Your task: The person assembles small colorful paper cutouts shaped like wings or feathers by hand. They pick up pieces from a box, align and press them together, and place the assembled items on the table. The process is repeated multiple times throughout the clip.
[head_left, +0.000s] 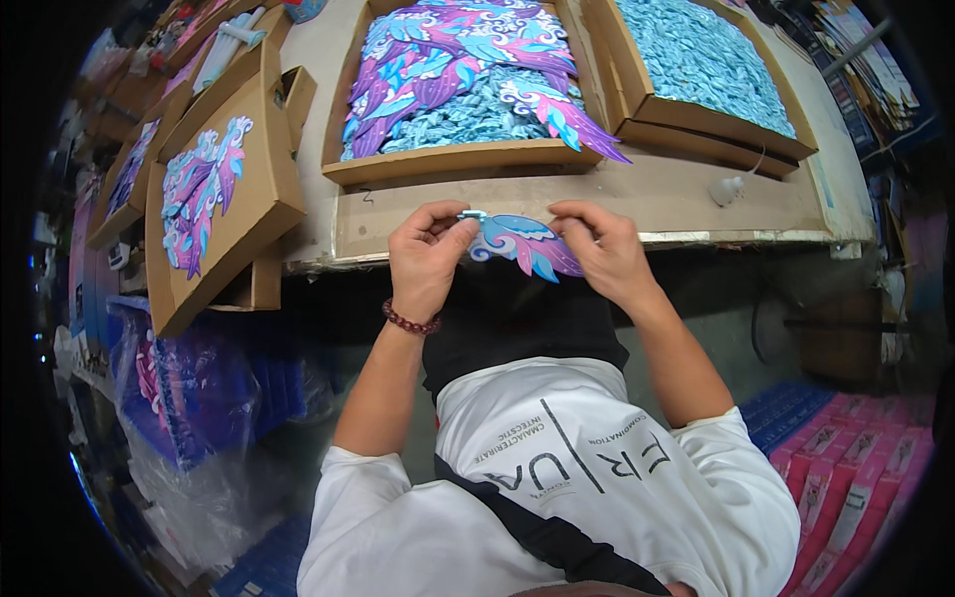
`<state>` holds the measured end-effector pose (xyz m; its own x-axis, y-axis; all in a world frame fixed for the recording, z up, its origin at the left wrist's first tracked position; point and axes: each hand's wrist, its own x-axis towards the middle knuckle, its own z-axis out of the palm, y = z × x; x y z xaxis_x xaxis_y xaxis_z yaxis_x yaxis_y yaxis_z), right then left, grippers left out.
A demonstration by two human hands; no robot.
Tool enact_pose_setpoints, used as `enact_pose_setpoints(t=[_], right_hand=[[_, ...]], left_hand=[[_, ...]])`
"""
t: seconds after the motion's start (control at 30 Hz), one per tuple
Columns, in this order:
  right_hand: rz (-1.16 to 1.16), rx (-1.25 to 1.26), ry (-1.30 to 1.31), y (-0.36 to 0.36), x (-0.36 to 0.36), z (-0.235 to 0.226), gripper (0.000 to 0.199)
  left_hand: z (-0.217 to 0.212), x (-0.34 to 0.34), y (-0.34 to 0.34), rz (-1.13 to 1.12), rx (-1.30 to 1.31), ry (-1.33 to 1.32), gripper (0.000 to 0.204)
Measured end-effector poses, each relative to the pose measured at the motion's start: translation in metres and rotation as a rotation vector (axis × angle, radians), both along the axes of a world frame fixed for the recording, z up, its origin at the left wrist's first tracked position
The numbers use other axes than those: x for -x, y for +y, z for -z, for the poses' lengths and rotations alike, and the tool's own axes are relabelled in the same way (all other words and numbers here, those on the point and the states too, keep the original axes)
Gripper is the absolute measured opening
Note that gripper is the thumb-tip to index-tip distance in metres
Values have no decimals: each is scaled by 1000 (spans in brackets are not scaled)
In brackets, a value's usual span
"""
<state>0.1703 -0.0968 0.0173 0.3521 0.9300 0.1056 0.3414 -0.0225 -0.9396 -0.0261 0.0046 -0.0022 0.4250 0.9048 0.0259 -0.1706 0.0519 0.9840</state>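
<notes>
A flat wing-shaped piece (515, 242) in purple, pink and blue is held between my two hands, just in front of the table edge. My left hand (426, 254), with a dark red bead bracelet on its wrist, pinches the wing's left end. A small teal plastic part (473, 214) sits there at the fingertips; whether it is joined to the wing I cannot tell. The thumb and fingers of my right hand (609, 254) close on the wing's right side and partly cover it.
Ahead, a cardboard tray (458, 159) holds printed wings over teal pieces. Another tray (721, 139), heaped with teal pieces, stands right of it. A tilted cardboard tray (249, 214) with wings is at left. A small white bottle (728, 189) stands near the edge; pink boxes (846, 478) are lower right.
</notes>
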Motion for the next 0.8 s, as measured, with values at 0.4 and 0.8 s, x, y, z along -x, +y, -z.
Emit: enact_pose_setpoints(t=[0.4, 0.8], right_hand=[[-173, -176, -246, -13, 16, -11, 18], [-113, 54, 229, -14, 8, -7, 22]], left_hand=[[1, 7, 7, 99, -50, -197, 18], [-16, 12, -5, 129, 85, -187, 26]])
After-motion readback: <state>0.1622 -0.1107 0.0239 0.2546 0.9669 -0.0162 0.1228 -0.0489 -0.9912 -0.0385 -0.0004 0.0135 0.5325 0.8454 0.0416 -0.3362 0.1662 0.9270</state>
